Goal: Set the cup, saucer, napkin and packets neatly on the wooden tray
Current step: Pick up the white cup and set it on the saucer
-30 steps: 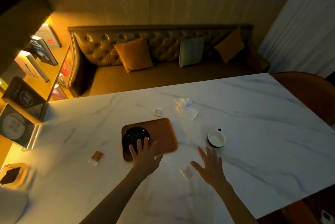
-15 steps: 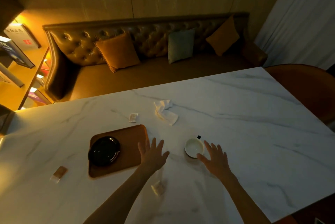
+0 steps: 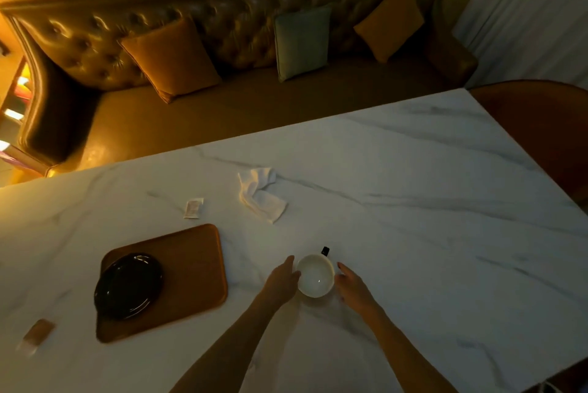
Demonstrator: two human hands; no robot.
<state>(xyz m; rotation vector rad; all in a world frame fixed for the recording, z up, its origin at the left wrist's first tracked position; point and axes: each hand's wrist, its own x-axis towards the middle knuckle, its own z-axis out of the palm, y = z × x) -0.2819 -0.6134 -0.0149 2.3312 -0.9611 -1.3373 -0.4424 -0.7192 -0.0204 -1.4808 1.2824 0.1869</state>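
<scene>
A white cup [image 3: 316, 276] with a dark handle stands on the marble table, right of the wooden tray [image 3: 194, 268]. My left hand [image 3: 281, 284] presses against its left side and my right hand [image 3: 353, 289] curves around its right side, so the cup sits between both palms. A black saucer [image 3: 129, 286] lies on the tray's left half, overhanging the edge. The crumpled white napkin [image 3: 261, 194] lies beyond the tray, with a small white packet [image 3: 193, 208] to its left. A brown packet [image 3: 36, 333] rests at the near left.
A tufted leather bench [image 3: 222, 100] with three cushions runs along the table's far edge. A round brown chair back [image 3: 541, 125] stands at the table's right corner. The table's near right edge [image 3: 560, 370] is close to my right arm.
Both hands moved right from the tray area and closed in on the cup from either side. The view shifted right, so the tray now sits further left.
</scene>
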